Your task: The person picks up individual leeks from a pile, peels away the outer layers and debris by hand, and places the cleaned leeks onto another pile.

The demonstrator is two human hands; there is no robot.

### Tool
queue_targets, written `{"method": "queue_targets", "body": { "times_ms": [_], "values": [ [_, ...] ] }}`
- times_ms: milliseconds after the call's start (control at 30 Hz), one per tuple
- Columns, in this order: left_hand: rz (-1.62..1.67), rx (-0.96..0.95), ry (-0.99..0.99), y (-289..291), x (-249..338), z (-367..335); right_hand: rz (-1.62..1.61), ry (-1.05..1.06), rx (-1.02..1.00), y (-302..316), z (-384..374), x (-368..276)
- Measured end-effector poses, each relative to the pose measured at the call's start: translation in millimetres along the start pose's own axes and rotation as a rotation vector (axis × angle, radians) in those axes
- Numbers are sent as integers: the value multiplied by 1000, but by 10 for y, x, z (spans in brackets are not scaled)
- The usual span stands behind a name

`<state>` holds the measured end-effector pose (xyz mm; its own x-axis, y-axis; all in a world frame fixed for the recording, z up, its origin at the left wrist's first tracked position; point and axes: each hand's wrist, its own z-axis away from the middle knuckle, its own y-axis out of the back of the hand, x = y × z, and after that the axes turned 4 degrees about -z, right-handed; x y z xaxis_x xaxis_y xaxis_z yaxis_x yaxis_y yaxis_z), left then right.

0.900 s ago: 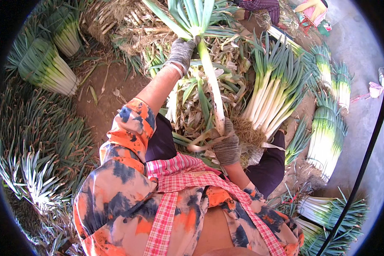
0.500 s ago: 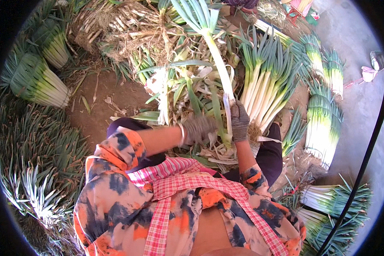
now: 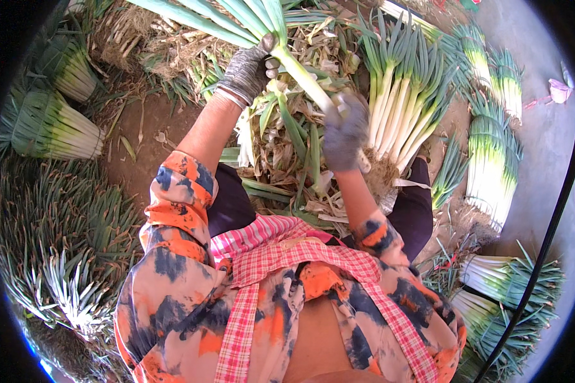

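- The leek [image 3: 303, 75] is held on a slant over the heap of loose leaves [image 3: 294, 134], with its green leaves toward the top left and its white end at the lower right.
- Its neck, where the leaves spread out, is gripped by the gloved left hand [image 3: 249, 69]. A firm grip is wanted here, but the leaves should not be squashed.
- The white stem is wrapped by the gloved right hand [image 3: 346, 133]. That hand is blurred, so how hard the stem is squeezed cannot be told.
- A soft touch is likely best there, since the stem could be snapped or bruised.
- The stem should be held straight between both hands, not bent.
- A bunch of leeks [image 3: 399, 105] is found just beside the right hand. Its stringy roots [image 3: 382, 175] should not be bumped or caught.
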<state>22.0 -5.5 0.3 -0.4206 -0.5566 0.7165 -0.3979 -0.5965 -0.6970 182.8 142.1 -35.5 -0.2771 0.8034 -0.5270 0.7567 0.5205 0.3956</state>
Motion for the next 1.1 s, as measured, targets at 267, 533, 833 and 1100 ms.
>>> {"method": "queue_targets", "body": {
  "times_ms": [267, 533, 833, 1100],
  "values": [
    [-80, -323, -48, 1, 103, 78, -942, -998, -629, -421, -557, 321],
    [-142, -268, -77, 60, 182, 82, -268, -261, -268, -149, -344, -187],
    [-285, -67, -252, -83, 199, 32, -1071, -1205, -25, -209, -288, 298],
    [-489, 339, -256, 242, 133, -175, -722, -636, -69, -122, -272, -256]
  ]
}}
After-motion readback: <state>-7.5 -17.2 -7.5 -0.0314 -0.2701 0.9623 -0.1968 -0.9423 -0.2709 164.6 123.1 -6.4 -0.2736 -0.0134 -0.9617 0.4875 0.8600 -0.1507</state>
